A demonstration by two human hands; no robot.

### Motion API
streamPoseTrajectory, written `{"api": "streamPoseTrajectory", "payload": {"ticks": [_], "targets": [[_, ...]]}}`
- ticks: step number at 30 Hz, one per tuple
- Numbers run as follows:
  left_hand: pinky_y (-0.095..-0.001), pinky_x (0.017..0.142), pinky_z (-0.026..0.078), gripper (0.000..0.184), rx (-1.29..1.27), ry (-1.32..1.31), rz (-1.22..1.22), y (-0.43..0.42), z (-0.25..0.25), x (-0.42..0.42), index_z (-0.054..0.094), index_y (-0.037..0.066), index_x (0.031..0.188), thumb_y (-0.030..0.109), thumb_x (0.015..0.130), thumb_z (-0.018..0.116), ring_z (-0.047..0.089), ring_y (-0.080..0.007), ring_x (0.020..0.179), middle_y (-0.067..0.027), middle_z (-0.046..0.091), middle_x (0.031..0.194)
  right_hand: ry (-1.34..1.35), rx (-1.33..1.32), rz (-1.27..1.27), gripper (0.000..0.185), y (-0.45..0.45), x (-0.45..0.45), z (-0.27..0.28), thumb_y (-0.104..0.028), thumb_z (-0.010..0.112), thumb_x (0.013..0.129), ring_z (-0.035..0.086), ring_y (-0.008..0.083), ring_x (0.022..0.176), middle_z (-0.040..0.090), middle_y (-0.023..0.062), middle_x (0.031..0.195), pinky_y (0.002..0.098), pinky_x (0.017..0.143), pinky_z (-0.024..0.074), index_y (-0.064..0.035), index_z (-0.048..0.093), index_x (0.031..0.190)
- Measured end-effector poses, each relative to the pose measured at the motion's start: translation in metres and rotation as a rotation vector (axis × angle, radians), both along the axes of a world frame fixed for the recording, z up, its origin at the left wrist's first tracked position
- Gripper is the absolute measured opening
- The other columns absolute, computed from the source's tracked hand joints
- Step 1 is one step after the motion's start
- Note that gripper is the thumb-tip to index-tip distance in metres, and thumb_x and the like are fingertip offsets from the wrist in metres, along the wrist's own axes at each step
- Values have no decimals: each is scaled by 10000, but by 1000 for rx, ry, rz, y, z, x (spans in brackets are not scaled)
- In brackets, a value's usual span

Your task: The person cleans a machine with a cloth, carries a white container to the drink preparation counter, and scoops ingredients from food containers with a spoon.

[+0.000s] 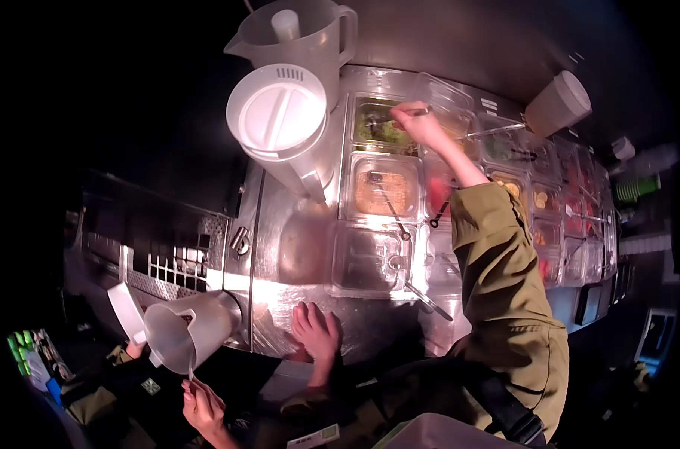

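My right hand [422, 123] is closed round the handle of a utensil, whose far end is in the green food [381, 131] of a clear container at the back left of the rows. Below that container is one with light brown crumbly food [380, 193] and a long-handled spoon [391, 203]. My left hand [316, 329] lies at the front edge of the steel counter [269, 254], fingers stretched out and holding nothing visible.
Two large pitchers, one lidded [276, 116], stand left of the containers. A co-worker's hand [201, 410] holds a pitcher [179, 333] at lower left, beside a white lid [125, 310]. More food containers and a cloudy tub [557, 105] are on the right.
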State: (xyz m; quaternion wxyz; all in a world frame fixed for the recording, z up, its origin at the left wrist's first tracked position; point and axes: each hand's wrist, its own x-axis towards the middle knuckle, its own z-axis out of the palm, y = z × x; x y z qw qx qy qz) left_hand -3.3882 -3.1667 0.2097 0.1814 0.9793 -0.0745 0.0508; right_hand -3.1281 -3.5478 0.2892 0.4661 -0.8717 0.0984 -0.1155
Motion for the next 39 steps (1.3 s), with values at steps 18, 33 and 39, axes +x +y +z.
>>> {"api": "streamPoseTrajectory", "payload": {"ticks": [18,33,39], "targets": [[-466,945,249,413,-91,-56,11,3,0,0,457,14,1119,213,765,533,342,-355,1144,-176,404,1200,92,-634,624,180,-18,0,15,-145,526,785,575,331,669,593,191,765,373,610,459,-10,605,874],[-474,942,263,408,-80,-31,15,3,1,0,463,21,1121,236,782,530,358,-345,1144,-173,413,1207,66,-101,-233,255,-38,54,-32,-168,469,779,599,173,542,602,127,603,310,547,472,38,618,758],[-481,938,266,416,-86,-69,5,3,0,-1,461,22,1122,244,779,535,355,-349,1145,-178,407,1211,119,-292,81,293,8,0,-3,-285,491,798,602,293,784,629,129,821,359,711,460,-57,626,924]]}}
